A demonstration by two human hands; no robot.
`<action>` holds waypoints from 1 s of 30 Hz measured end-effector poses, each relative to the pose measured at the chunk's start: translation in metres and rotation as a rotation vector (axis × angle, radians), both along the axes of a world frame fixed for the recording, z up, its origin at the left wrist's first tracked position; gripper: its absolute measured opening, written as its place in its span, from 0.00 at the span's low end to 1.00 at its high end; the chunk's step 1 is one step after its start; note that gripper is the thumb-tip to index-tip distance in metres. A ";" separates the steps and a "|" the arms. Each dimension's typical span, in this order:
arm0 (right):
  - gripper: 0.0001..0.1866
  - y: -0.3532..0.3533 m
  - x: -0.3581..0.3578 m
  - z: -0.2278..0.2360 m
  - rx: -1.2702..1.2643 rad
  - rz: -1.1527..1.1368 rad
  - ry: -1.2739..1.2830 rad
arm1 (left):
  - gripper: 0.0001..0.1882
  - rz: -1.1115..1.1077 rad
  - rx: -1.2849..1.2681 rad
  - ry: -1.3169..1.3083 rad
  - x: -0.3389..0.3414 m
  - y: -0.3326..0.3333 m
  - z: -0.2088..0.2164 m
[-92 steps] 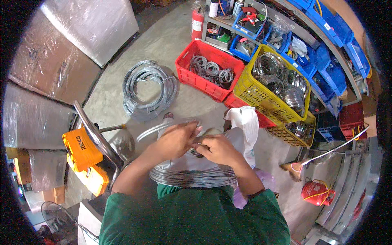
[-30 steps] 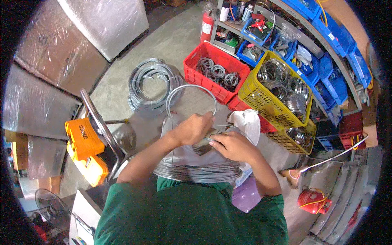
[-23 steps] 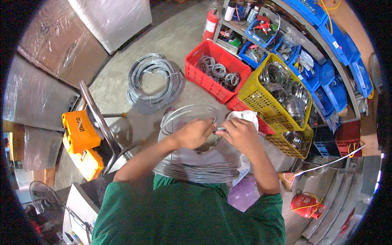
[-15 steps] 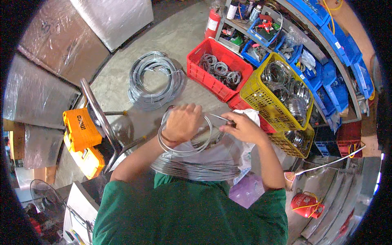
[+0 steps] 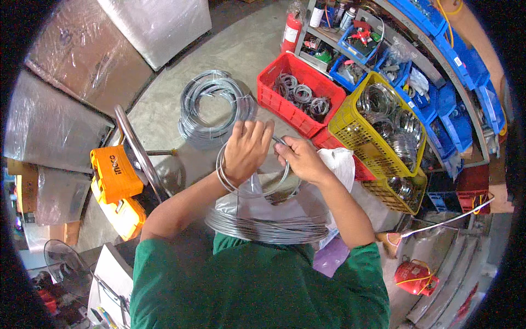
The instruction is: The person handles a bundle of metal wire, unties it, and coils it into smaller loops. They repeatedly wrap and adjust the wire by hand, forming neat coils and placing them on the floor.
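My left hand point(image 5: 249, 152) is closed around a small loop of grey wire cable point(image 5: 253, 195), which hangs about its wrist. Close by on the right, my right hand point(image 5: 302, 159) pinches a piece of the cable near the loop's upper right, its fingertips close to those of the left. A larger coil of the same cable point(image 5: 268, 230) lies across my lap, below both hands. White plastic sheeting point(image 5: 337, 162) sits under and beside the loop. What exactly lies between the left fingers is hidden by the hand.
Ahead on the floor lies a big cable coil point(image 5: 189, 112). Red point(image 5: 309, 129) and yellow point(image 5: 378, 153) crates hold smaller coils at the right, before shelves with blue bins point(image 5: 455, 126). An orange case point(image 5: 116, 175) stands left, near wrapped boxes point(image 5: 60, 115).
The right hand has come left and up, close to the left hand, and the cable end that stuck out from it no longer shows clearly. The left hand has risen slightly. The view has shifted a little.
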State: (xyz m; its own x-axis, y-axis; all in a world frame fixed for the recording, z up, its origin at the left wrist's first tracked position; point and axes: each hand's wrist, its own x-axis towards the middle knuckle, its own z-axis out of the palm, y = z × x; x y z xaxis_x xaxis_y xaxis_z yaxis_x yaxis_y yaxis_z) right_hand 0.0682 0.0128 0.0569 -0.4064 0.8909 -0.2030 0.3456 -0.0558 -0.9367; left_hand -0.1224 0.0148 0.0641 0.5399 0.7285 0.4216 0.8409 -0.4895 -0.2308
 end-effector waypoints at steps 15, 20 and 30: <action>0.18 0.015 0.042 0.059 0.413 0.265 -0.309 | 0.29 -0.228 -1.437 -1.417 -0.070 0.010 -0.017; 0.10 0.022 0.031 0.078 0.633 0.320 -0.272 | 0.29 -0.099 -1.622 -1.305 -0.027 -0.007 0.052; 0.12 0.038 0.041 0.095 0.612 0.368 0.050 | 0.24 -0.315 -2.085 -1.995 0.002 -0.044 0.089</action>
